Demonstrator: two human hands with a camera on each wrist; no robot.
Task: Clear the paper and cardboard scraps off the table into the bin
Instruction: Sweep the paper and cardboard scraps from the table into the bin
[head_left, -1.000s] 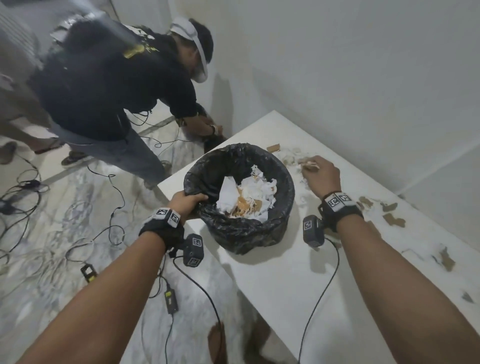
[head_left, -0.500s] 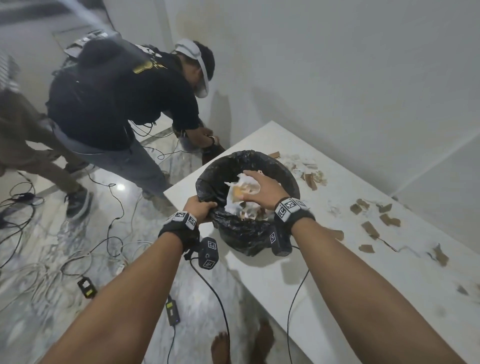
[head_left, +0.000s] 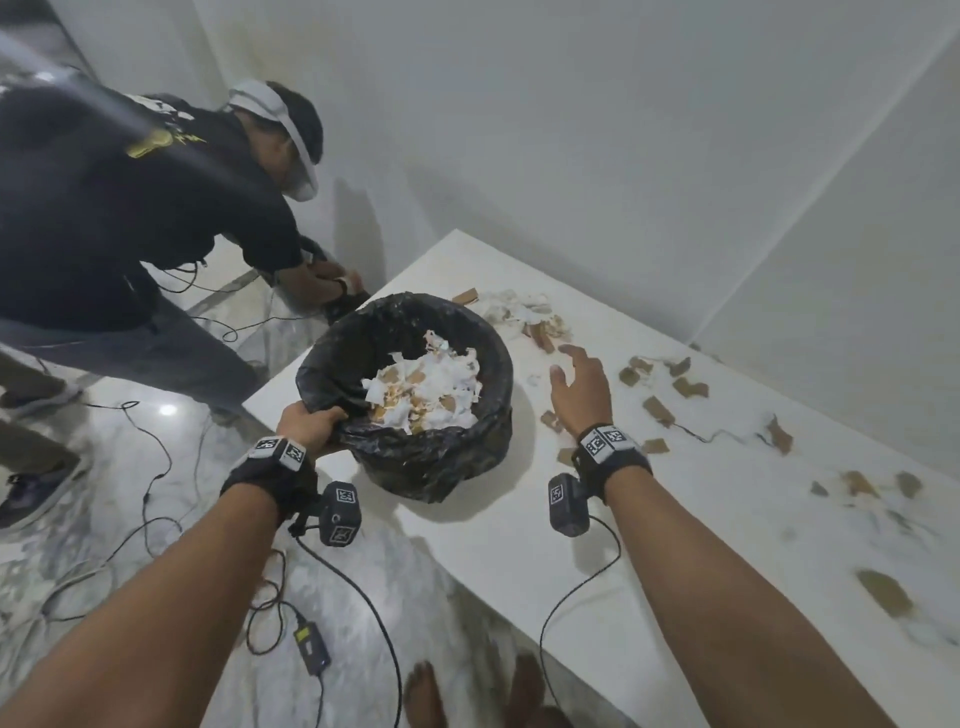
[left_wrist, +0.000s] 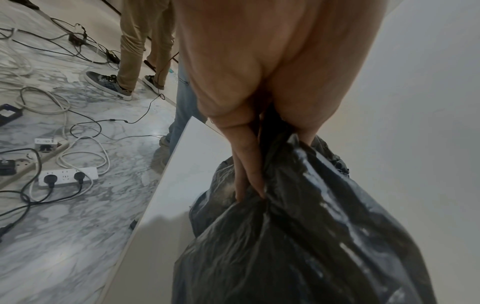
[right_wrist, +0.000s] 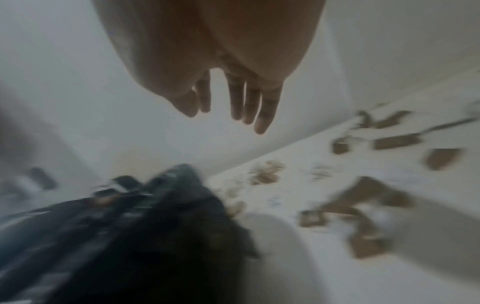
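A bin lined with a black bag (head_left: 441, 457) stands at the left end of the white table (head_left: 509, 561); torn white paper and brown cardboard bits (head_left: 426, 389) fill it. My left hand (head_left: 311, 423) grips the bag's near rim, fingers curled over the black plastic (left_wrist: 311, 236). My right hand (head_left: 579, 387) hovers just right of the bin, fingers spread and empty (right_wrist: 244, 102). A pile of paper and cardboard scraps (head_left: 524, 314) lies behind the bin. More brown cardboard pieces (head_left: 657, 410) are scattered along the table to the right.
Another person in a black shirt (head_left: 130, 228) bends over at the table's far left corner. Cables (head_left: 156, 457) and a power strip (left_wrist: 67, 176) cover the marble floor on the left. White walls close the table's far side. My bare feet (head_left: 426, 696) show below the table edge.
My right hand went from the scrap pile to over the bin, dropped its scraps there, and has now swung out to the right, empty. The left hand kept its grip on the bag rim.
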